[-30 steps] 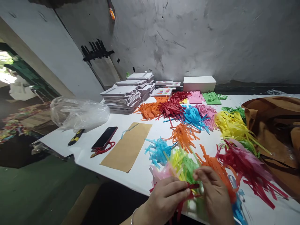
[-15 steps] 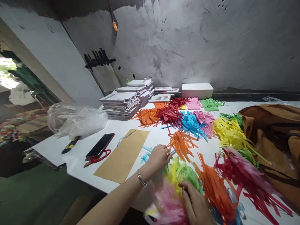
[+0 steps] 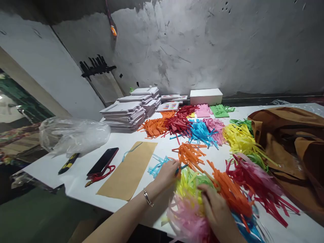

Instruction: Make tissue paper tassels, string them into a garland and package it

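Observation:
My left hand (image 3: 167, 172), with a bracelet at the wrist, is closed on a blue paper tassel. The tassel's narrow dark end shows past my fingertips, and its light blue fringe (image 3: 158, 166) spreads left of the hand. My right hand (image 3: 217, 210) has bent fingers against a bunch of fringed paper tassels at the near edge. Green and yellow strips (image 3: 191, 185) form its upper part, and pink strips (image 3: 188, 216) hang below. What the right fingertips pinch is hidden. Orange tassels (image 3: 191, 155) lie just beyond both hands; another orange tassel (image 3: 229, 189) lies beside the right hand.
Tassels in red (image 3: 178, 125), blue (image 3: 202, 132) and yellow (image 3: 238, 136) lie farther back. A brown bag (image 3: 278, 135) stands right. Left are brown paper (image 3: 129, 172), a phone (image 3: 103, 162), red-handled scissors (image 3: 102, 175), a cutter knife (image 3: 68, 163), a plastic bag (image 3: 76, 133) and stacked white packs (image 3: 124, 116).
The view has shifted slightly. The blue end shows less past my left fingers. My right hand has moved up against the yellow and green fringe, and the thin dark strand at its fingertips no longer shows.

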A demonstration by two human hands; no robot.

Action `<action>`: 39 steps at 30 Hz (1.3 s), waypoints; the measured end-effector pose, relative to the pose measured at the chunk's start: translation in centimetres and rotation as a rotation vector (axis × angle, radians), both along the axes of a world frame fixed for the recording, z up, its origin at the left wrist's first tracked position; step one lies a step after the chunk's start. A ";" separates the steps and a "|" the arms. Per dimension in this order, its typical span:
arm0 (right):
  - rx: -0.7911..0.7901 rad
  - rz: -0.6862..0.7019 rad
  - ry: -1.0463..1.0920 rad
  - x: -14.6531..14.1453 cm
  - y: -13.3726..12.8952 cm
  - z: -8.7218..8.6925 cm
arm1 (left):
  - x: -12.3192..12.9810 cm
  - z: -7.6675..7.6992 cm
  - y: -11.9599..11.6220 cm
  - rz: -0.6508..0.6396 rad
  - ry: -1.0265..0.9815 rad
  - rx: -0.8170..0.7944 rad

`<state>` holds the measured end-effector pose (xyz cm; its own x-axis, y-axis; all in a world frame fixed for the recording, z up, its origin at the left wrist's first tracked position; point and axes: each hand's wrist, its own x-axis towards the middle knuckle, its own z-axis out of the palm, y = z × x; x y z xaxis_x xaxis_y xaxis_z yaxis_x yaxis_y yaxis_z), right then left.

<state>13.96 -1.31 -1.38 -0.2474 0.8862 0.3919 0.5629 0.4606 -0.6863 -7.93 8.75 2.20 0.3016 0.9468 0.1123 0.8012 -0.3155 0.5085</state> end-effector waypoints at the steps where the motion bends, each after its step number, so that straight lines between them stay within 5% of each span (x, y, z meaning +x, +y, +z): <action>1: 0.032 0.076 -0.096 -0.9 -0.4 -0.3 | 0.3 -0.4 0.1 0.006 -0.020 -0.007; 5: 0.085 0.107 -0.431 -2.1 -0.5 -1.8 | -0.6 0.6 0.4 0.017 -0.188 -0.034; 11: 0.002 -0.235 -0.410 4.0 2.8 -0.7 | -4.6 6.0 -2.6 0.173 -0.629 0.086; 14: 0.025 -0.311 -0.338 4.2 2.0 0.6 | -4.2 7.2 -5.8 0.291 -0.868 0.123; 20: -0.012 -0.101 0.282 0.3 -2.5 4.3 | 2.3 4.5 -10.9 0.062 -0.996 -0.347; 26: -0.146 -0.050 0.344 0.2 -2.7 5.5 | 5.7 2.4 -11.4 0.157 -1.310 -0.685; 39: -0.124 -0.069 0.273 0.6 -2.3 5.2 | 5.8 2.0 -11.5 0.200 -1.386 -0.743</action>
